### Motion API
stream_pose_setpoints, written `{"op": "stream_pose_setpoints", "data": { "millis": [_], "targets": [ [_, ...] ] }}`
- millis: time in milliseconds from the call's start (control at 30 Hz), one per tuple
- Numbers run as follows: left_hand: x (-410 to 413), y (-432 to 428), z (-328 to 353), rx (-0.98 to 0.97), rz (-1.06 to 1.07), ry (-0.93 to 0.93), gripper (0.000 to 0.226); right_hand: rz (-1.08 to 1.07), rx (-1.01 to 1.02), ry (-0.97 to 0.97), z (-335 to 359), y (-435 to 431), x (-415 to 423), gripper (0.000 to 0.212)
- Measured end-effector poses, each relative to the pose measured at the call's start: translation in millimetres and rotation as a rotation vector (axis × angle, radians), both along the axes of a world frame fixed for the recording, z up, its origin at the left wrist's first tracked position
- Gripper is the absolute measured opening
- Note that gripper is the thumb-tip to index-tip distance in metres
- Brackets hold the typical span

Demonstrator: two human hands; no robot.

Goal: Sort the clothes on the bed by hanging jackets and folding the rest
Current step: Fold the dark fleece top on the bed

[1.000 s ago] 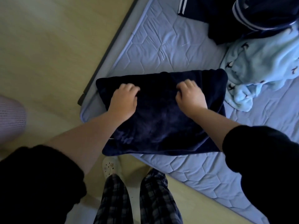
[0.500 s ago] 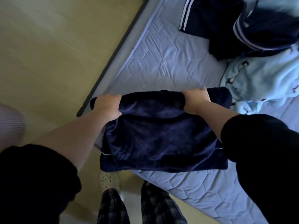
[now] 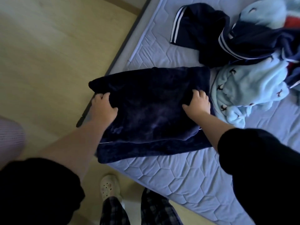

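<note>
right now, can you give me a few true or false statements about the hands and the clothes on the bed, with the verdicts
1. The left hand and the right hand both grip the dark navy fleece garment. True.
2. The light blue fleece lies to the left of that garment. False: it lies right beside it, on its right.
3. The striped navy jacket hangs on a hanger. False: it lies crumpled on the bed.
4. The dark navy fleece garment lies at a corner of the bed. True.
5. The person is barefoot. False: a white clog shows on one foot.
</note>
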State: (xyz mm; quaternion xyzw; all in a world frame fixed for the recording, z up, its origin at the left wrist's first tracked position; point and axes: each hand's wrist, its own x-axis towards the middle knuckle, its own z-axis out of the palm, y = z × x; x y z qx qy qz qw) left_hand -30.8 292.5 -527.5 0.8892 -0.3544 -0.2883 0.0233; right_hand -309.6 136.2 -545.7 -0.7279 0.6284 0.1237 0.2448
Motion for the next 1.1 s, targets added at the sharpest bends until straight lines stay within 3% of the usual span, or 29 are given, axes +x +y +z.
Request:
{"op": "stream_pose_setpoints", "data": {
  "millis": [167,267,367,433,533,600,633,700,767,867,933,1000,1100],
  "targets": [
    [-36,58,-36,0.032,0.605,0.311,0.080,-0.624,0.166,-0.211,-26,57,-36,0.084],
    [-46,71,-45,-0.044,0.876,0.553,0.064,-0.975,0.406,-0.501,-35,75,-44,0.059],
    [-51,68,-40,-0.142,1.137,0.830,0.037,-1.076,0.489,-0.594,-35,78,-46,0.038],
    [-55,71,-35,-0.252,1.227,1.002,0.021,-1.108,0.397,-0.636,-30,76,-48,0.029],
    [-59,92,-30,-0.445,1.366,1.342,0.036,-1.089,0.084,-0.645,-19,78,-55,0.021],
    [-62,110,-31,-0.432,1.377,1.422,0.040,-0.986,-0.059,-0.570,-12,89,-63,0.025],
    [-65,117,-32,-0.361,1.342,1.350,0.033,-0.928,-0.067,-0.498,-13,96,-70,0.028],
    [-73,126,-38,-0.105,1.184,0.986,0.015,-0.833,0.074,-0.283,-21,109,-82,0.036],
    [-79,133,-47,0.078,0.971,0.627,0.026,-0.746,0.296,-0.088,-26,116,-89,0.044],
    [-81,131,-47,0.146,0.705,0.344,0.052,-0.531,0.394,0.089,-24,118,-83,0.049],
    [-84,124,-38,0.083,0.541,0.097,0.068,-0.401,0.271,0.196,-21,119,-72,0.058],
    [-86,109,-28,-0.071,0.250,-0.162,0.079,-0.255,0.019,0.244,-15,118,-63,0.072],
    [-93,74,-22,-0.174,-0.282,-0.291,0.088,0.057,-0.215,0.170,-10,111,-47,0.084]
  ]
}}
